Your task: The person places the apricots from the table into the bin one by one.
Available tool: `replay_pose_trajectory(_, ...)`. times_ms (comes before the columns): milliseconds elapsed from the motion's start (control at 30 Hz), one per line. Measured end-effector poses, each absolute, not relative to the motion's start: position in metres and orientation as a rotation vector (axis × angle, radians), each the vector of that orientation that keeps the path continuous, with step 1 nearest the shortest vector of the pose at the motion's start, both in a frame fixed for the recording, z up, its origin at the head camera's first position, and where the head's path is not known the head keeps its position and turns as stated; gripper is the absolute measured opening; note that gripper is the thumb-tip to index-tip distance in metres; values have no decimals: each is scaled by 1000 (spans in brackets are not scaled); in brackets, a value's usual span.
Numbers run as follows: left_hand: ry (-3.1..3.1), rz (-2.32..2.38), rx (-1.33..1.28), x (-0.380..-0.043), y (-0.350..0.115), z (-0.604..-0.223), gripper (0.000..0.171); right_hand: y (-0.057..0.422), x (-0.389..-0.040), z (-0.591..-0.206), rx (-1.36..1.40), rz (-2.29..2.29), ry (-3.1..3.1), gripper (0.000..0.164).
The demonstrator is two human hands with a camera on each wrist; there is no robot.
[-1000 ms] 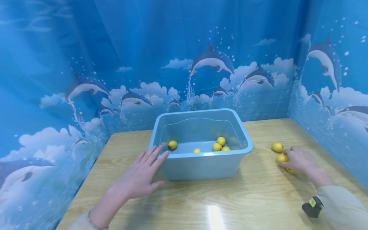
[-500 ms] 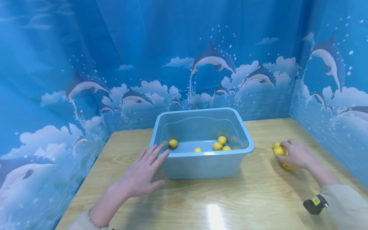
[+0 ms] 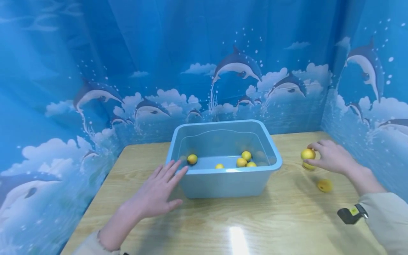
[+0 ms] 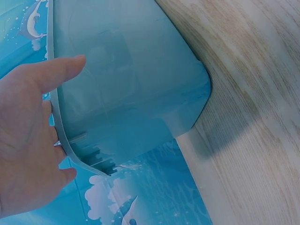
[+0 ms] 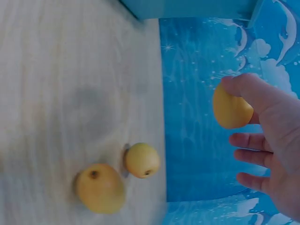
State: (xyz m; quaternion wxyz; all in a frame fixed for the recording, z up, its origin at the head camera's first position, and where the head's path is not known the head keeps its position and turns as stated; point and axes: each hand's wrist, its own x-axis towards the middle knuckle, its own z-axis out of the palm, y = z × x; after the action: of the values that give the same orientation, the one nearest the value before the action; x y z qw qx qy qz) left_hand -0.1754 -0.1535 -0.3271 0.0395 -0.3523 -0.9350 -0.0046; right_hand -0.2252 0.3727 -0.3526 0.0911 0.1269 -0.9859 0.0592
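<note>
A small yellow fruit (image 3: 307, 154), smooth and loquat-like, is pinched between the thumb and fingers of my right hand (image 3: 338, 159), raised above the table. Two similar fruits lie below: one (image 3: 308, 166) partly behind the held fruit, another (image 3: 324, 185) nearer me. Both show dark end spots in the right wrist view, where the held fruit (image 5: 233, 108) appears beside the thumb. My left hand (image 3: 154, 198) has its fingers straight at the front left corner of the light blue bin (image 3: 223, 184); whether it touches the rim I cannot tell. Several yellow fruits (image 3: 192, 159) lie inside the bin.
The bin stands on a light wooden table (image 3: 204, 223) near its back edge. A blue curtain (image 3: 178, 42) printed with dolphins hangs behind and along the sides. A black device (image 3: 352, 214) is strapped at my right wrist.
My right hand has moved back and lifted one fruit off the table, uncovering the nearer fruit left lying there. The left hand and bin have hardly moved.
</note>
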Motion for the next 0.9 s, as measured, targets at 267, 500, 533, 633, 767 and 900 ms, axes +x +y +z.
replay_pose_trajectory(267, -2863, 9, -1085, -177, -154, -328, 91, 374, -236, -336, 411, 179, -2941, 56)
replay_pose_trajectory(500, -2872, -1, -1087, -177, -154, -329, 91, 367, -242, -322, 399, 164, -2964, 60)
replay_pose_trajectory(533, -2873, -4, -1087, -177, -154, -329, 91, 365, -242, -319, 404, 158, -2960, 59)
replay_pose_trajectory(633, -2877, -13, -1083, -177, -154, -329, 92, 362, -244, -312, 429, 147, -2952, 55)
replay_pose_trajectory(767, -2879, -15, -1080, -177, -154, -328, 92, 357, -246, -300, 447, 158, -2949, 51)
replay_pose_trajectory(900, -2873, -15, -1080, -177, -154, -328, 93, 350, -251, -289, 450, 170, -2950, 52)
